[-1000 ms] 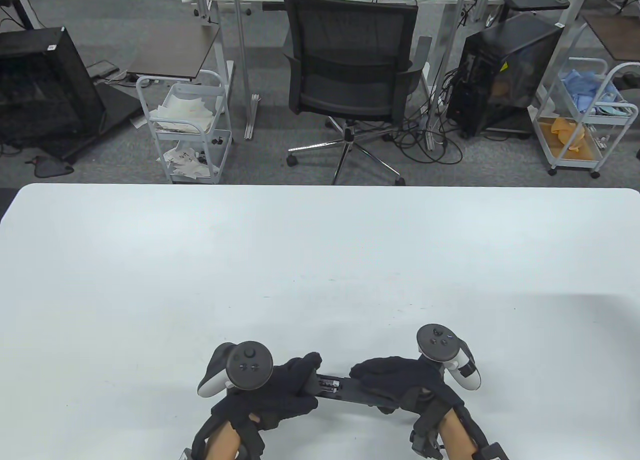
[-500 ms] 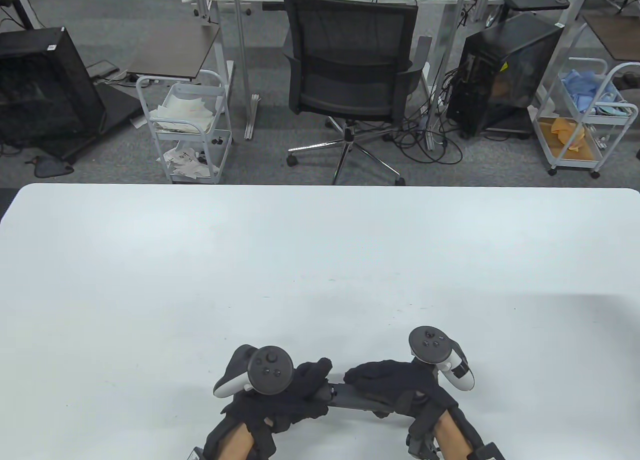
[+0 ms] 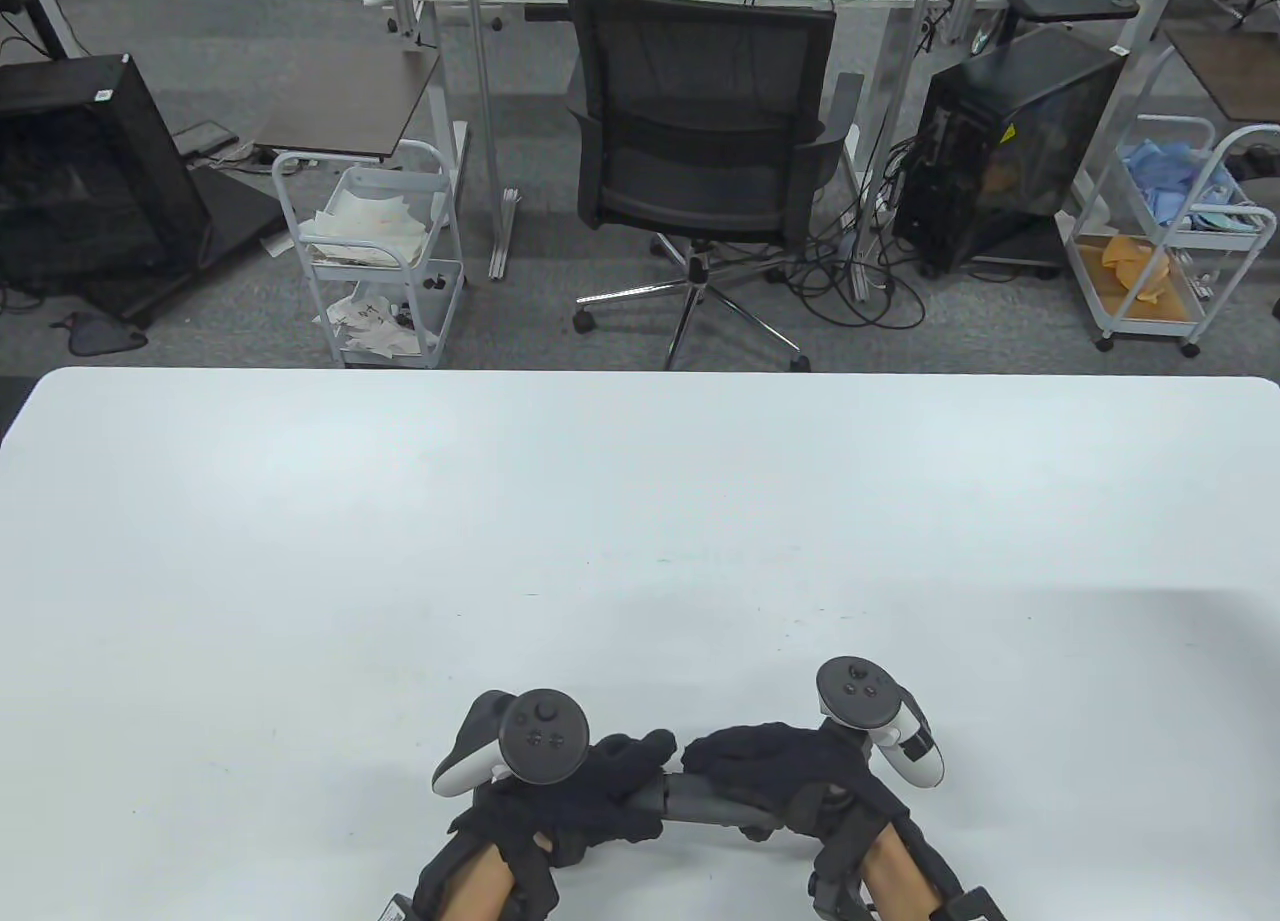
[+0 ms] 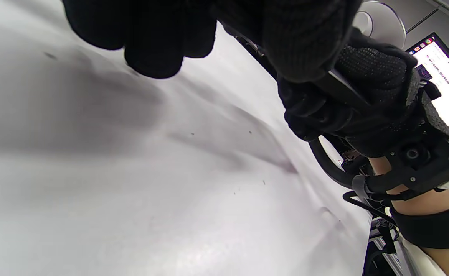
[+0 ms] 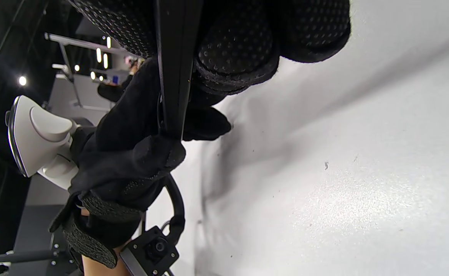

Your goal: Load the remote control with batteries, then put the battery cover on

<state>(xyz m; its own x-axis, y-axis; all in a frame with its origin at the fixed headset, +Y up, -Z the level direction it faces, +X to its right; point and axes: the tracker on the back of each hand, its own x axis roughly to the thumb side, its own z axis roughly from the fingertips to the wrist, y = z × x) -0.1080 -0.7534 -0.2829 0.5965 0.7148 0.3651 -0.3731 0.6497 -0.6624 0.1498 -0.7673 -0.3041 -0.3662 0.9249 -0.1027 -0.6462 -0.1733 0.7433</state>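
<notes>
A long dark remote control (image 3: 700, 799) is held crosswise above the near edge of the white table (image 3: 640, 521). My left hand (image 3: 600, 791) grips its left end and my right hand (image 3: 770, 771) grips its right end, the fingertips almost meeting over the middle. Only a short grey stretch of the remote shows between the gloves. In the right wrist view the remote's thin edge (image 5: 174, 69) runs between both gloved hands. In the left wrist view a dark strip of it (image 4: 339, 90) shows under my right hand's fingers. Batteries and the battery bay are hidden.
The table surface in front of the hands is bare white. Beyond the far edge stand an office chair (image 3: 700, 151), a white trolley with papers (image 3: 375, 251) and another trolley (image 3: 1165, 231) at the right. A monitor (image 4: 445, 76) shows in the left wrist view.
My left hand has slid right along the remote toward my right hand. The open battery bay seen earlier is now covered by the gloves. The right hand shifted slightly left.
</notes>
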